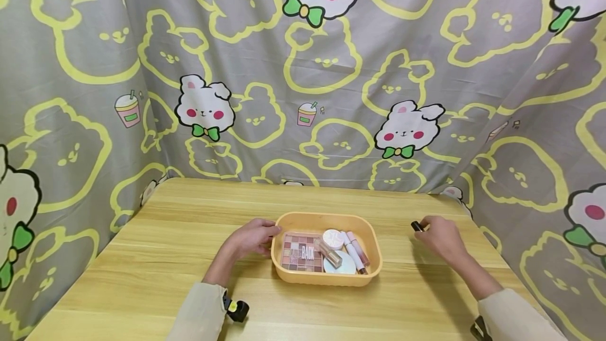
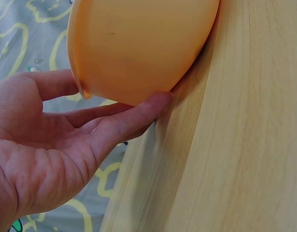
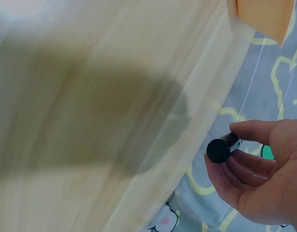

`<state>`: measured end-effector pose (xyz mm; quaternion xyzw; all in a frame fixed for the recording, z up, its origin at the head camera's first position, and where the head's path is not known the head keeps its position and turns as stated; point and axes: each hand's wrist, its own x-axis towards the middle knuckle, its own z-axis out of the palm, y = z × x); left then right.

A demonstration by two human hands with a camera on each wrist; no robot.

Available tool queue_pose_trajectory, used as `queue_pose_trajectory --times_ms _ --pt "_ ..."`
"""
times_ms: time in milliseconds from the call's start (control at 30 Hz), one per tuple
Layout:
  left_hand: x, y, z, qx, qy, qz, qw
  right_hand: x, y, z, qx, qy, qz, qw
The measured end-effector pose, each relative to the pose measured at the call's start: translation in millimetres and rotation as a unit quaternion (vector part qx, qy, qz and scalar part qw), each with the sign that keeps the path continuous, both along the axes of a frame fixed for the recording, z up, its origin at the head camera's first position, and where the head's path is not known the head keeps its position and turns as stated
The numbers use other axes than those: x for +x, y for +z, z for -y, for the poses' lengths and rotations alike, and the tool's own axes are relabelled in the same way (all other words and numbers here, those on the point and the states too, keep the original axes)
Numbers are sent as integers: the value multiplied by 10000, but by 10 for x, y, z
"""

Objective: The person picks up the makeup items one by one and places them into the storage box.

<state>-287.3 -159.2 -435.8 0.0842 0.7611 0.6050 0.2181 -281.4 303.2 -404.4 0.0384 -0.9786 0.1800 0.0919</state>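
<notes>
A shallow orange-yellow plastic basket [image 1: 326, 279] stands mid-table. My left hand [image 1: 255, 237] is at its left end, the fingers fairly straight against the outer wall and rim; the left wrist view shows one fingertip [image 2: 160, 99] low on the wall near the table. My right hand [image 1: 442, 238] is off to the basket's right, pinching a short black lipstick-like tube [image 3: 219, 151] above the table. Inside the basket lie an eyeshadow palette [image 1: 295, 257] marked "BACK", a small round compact [image 1: 333, 239], a larger pale round compact [image 1: 347, 264], a gold-toned tube [image 1: 333, 258] and slim pinkish tubes [image 1: 352, 249].
The wooden table [image 1: 208, 199] extends around the basket. A grey curtain [image 1: 265, 162] with yellow outlines and white cartoon animals hangs behind it and along both sides. Black devices, one at the left cuff [image 1: 236, 309], are strapped to my wrists.
</notes>
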Motion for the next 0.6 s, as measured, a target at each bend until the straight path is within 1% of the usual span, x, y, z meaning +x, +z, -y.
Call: queue_pose_trajectory --times_ms 233,467,600 --pt "3 8 -11 1 -12 11 10000 27 44 118 -286 114 149 9994" --pt "3 5 -10 27 -42 3 10000 23 112 233 -262 227 52 9994" --pt "0 -4 -7 -1 36 34 10000 14 160 307 -301 234 59 9993"
